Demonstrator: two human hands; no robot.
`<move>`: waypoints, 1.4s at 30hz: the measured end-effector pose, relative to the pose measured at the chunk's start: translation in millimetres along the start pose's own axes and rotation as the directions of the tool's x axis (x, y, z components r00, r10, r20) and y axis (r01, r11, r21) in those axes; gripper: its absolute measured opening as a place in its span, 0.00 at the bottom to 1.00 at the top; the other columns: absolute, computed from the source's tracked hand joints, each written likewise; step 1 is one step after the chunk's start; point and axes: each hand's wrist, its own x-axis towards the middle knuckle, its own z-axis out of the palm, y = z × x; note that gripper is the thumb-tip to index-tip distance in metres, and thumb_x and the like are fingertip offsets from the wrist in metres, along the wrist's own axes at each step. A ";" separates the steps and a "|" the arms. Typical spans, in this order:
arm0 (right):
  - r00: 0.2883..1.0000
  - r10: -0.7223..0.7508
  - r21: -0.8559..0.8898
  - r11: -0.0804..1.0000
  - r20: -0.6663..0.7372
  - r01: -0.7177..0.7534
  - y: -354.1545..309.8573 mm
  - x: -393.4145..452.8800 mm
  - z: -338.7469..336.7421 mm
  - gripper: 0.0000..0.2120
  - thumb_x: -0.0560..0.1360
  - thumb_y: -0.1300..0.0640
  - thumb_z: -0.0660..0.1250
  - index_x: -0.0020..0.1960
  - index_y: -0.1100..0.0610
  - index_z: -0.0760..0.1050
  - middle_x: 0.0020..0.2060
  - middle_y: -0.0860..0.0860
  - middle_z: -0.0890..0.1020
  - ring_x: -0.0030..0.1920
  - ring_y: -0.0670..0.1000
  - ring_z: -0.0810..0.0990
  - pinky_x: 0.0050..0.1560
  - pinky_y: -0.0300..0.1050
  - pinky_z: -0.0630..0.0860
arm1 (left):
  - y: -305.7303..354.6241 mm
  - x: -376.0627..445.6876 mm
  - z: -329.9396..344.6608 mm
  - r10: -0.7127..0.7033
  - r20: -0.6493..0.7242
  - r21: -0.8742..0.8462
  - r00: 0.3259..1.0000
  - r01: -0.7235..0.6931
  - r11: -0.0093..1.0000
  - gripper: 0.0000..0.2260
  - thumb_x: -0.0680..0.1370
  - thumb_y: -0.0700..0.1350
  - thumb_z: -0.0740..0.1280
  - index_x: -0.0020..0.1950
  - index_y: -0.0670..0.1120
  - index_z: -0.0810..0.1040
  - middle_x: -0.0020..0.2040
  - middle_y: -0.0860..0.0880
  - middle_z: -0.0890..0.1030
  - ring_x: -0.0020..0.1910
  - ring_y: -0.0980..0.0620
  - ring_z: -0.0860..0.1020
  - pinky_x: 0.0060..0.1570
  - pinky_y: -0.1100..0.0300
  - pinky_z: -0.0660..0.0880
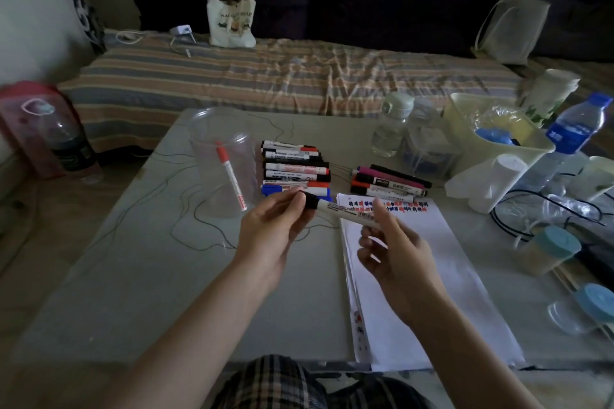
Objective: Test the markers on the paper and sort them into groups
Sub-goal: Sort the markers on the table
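A white marker with a black cap (342,209) is being held level above the worktop (139,276), over the near edge of the marker groups. The left hand (275,229) is pinching the black cap end between thumb and fingertips, so its grip is closing on the marker. The right hand (392,252) is gripping the barrel's other end, its fingers curling round it. Just under the right hand, a stack of white paper (442,276) is lying with rows of red and dark test marks along its far edge. Beyond the hands, one row of markers (295,166) is sitting left of the paper and a second group (388,181) is resting just past it. A clear plastic cup (222,156) is standing to the left, holding a red marker (231,176).
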 end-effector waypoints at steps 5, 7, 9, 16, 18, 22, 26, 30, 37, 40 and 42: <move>0.989 -0.108 -0.324 0.936 0.105 0.137 7.7 -11.0 19.9 0.07 0.74 0.59 0.71 0.49 0.62 0.81 0.40 0.55 0.85 0.41 0.51 0.83 0.43 0.40 0.80 | 31.4 -9.9 -6.8 0.185 -0.009 0.011 0.983 -0.185 0.983 0.08 0.76 0.31 0.67 0.53 0.37 0.80 0.46 0.42 0.85 0.44 0.49 0.84 0.48 0.58 0.82; 0.977 -0.178 -0.420 0.882 0.121 0.212 7.0 -11.5 35.1 0.03 0.74 0.62 0.72 0.47 0.61 0.81 0.38 0.55 0.85 0.38 0.50 0.84 0.42 0.40 0.81 | 45.3 -17.9 -11.1 0.273 0.002 0.094 0.962 -0.272 0.958 0.07 0.75 0.31 0.68 0.50 0.40 0.81 0.42 0.45 0.86 0.41 0.50 0.84 0.44 0.59 0.81; 0.962 -0.232 -0.500 0.822 0.142 0.272 6.1 -7.5 53.2 0.03 0.73 0.62 0.73 0.46 0.59 0.81 0.37 0.53 0.85 0.36 0.48 0.83 0.43 0.44 0.82 | 60.9 -19.6 -18.8 0.375 -0.013 0.245 0.927 -0.360 0.900 0.08 0.73 0.33 0.72 0.46 0.46 0.82 0.39 0.48 0.86 0.40 0.49 0.84 0.41 0.57 0.81; 0.869 -0.430 -0.685 0.558 0.244 0.468 -22.2 10.6 121.7 0.02 0.74 0.53 0.72 0.47 0.50 0.80 0.39 0.42 0.83 0.40 0.37 0.80 0.36 0.26 0.71 | 144.1 1.7 -27.0 0.632 -0.038 0.467 0.774 -0.545 0.696 0.08 0.72 0.38 0.74 0.42 0.50 0.79 0.43 0.50 0.85 0.44 0.52 0.84 0.53 0.46 0.80; 0.848 -0.478 -0.690 0.535 0.229 0.488 -32.0 11.2 122.1 0.01 0.75 0.54 0.70 0.47 0.50 0.80 0.38 0.41 0.82 0.39 0.35 0.78 0.34 0.22 0.68 | 174.3 12.4 -25.9 0.722 -0.050 0.490 0.690 -0.613 0.620 0.08 0.73 0.39 0.73 0.43 0.51 0.77 0.44 0.50 0.84 0.44 0.52 0.84 0.52 0.49 0.80; 0.854 -0.477 -0.742 0.492 0.207 0.455 -26.0 17.3 100.6 0.03 0.76 0.54 0.69 0.45 0.50 0.81 0.34 0.41 0.81 0.35 0.37 0.77 0.32 0.24 0.68 | 204.5 33.4 -27.8 0.856 0.006 0.683 0.517 -0.627 0.374 0.07 0.75 0.38 0.71 0.46 0.47 0.74 0.45 0.49 0.82 0.43 0.54 0.80 0.43 0.68 0.76; 0.882 -0.433 -0.784 0.476 0.187 0.399 1.1 33.2 73.1 0.03 0.75 0.57 0.70 0.43 0.50 0.80 0.35 0.42 0.82 0.36 0.37 0.78 0.31 0.25 0.68 | 169.5 58.9 -30.8 0.753 0.151 0.836 0.640 -0.490 0.249 0.06 0.74 0.40 0.72 0.46 0.45 0.75 0.43 0.52 0.81 0.42 0.55 0.78 0.35 0.74 0.67; 0.912 -0.368 -0.863 0.384 0.182 0.327 21.9 55.6 51.0 0.02 0.76 0.58 0.69 0.46 0.54 0.81 0.35 0.44 0.80 0.35 0.37 0.76 0.30 0.24 0.67 | 136.8 74.3 -34.3 0.627 0.229 0.911 0.744 -0.391 0.130 0.04 0.76 0.44 0.71 0.44 0.48 0.77 0.42 0.55 0.81 0.42 0.56 0.80 0.35 0.68 0.68; 0.891 -0.359 -0.929 0.134 0.278 0.344 31.5 105.5 42.1 0.08 0.75 0.60 0.69 0.53 0.56 0.82 0.49 0.53 0.84 0.48 0.54 0.81 0.47 0.46 0.78 | 108.3 66.0 -29.5 0.608 0.649 0.709 0.457 -0.652 -0.268 0.02 0.75 0.42 0.70 0.46 0.45 0.80 0.43 0.52 0.80 0.45 0.54 0.75 0.48 0.59 0.72; 0.871 -0.362 -0.937 -0.022 0.333 0.349 30.5 131.7 45.0 0.14 0.75 0.57 0.70 0.60 0.54 0.79 0.58 0.54 0.80 0.58 0.56 0.77 0.57 0.52 0.75 | 56.3 60.0 -42.2 0.400 0.708 0.683 0.582 -0.708 -0.180 0.01 0.75 0.42 0.70 0.46 0.46 0.80 0.42 0.54 0.77 0.43 0.56 0.74 0.44 0.65 0.73; 0.873 -0.338 -0.936 -0.128 0.352 0.328 31.1 143.9 46.8 0.15 0.77 0.51 0.68 0.63 0.49 0.77 0.63 0.51 0.77 0.64 0.55 0.72 0.63 0.52 0.70 | 19.6 64.3 -62.8 0.245 0.655 0.751 0.714 -0.649 -0.117 0.07 0.77 0.44 0.69 0.54 0.47 0.80 0.51 0.52 0.79 0.52 0.55 0.76 0.53 0.61 0.74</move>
